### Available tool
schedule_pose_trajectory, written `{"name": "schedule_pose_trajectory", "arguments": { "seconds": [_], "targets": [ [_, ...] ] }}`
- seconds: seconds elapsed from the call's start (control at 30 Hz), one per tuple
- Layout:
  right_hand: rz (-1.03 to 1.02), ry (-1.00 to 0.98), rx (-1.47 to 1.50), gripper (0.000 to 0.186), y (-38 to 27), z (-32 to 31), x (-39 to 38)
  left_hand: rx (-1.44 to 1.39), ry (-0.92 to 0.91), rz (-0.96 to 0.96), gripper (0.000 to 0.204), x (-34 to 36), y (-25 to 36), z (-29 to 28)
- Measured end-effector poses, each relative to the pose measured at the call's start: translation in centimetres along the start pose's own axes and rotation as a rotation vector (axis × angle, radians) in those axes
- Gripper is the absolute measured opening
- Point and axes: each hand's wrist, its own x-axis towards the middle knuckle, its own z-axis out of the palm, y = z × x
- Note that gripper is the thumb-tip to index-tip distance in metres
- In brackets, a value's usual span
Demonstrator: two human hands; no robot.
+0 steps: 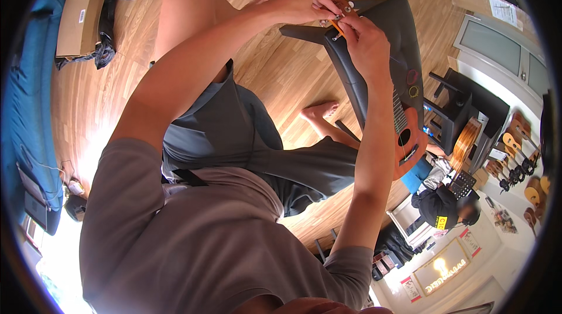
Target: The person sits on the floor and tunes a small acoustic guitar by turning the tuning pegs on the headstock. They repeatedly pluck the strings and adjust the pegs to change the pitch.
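A brown ukulele [417,138] lies along a black padded bench [404,38], its round-holed body toward the near right. Its headstock [346,4], with metal tuning pegs, is at the far end between my hands. My left hand [304,4] reaches over from the left, its fingers closed in a pinch at the headstock. My right hand [369,44] bends over the top of the neck, thumb and fingers pinched beside the left fingertips. A narrow orange edge shows between the hands. Whatever the fingertips pinch is too small to make out. My right forearm hides part of the neck.
Two small coils, one reddish [413,76] and one yellow [414,92], rest on the bench. Another person [436,205] sits at the right with a guitar [466,141]. Ukuleles [512,141] hang on the wall. A cardboard box [79,18] stands by the blue sofa [26,97].
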Motion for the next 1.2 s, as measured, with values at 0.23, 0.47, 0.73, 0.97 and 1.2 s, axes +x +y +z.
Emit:
{"name": "schedule_pose_trajectory", "arguments": {
  "seconds": [0.23,0.47,0.73,0.97,1.2],
  "targets": [
    [-0.008,-0.01,0.097,0.01,0.7,0.7,-0.3,0.021,-0.036,0.062,0.032,-0.9,1.5,-0.5],
    [-0.053,0.008,0.123,0.01,0.7,0.8,-0.6,0.108,0.006,0.075,0.027,-0.6,1.4,-0.7],
    [-0.09,-0.029,0.082,0.011,0.1,0.9,-0.7,0.157,0.037,0.044,0.02,-0.7,1.5,-0.9],
    [-0.219,-0.069,-0.151,0.008,-1.1,1.1,0.0,0.211,0.037,-0.09,0.023,-1.2,3.2,-0.9],
    [-0.246,-0.196,-0.258,0.012,-1.9,0.8,2.0,0.169,0.062,-0.159,0.024,-1.5,3.6,-1.0]
  ]
}}
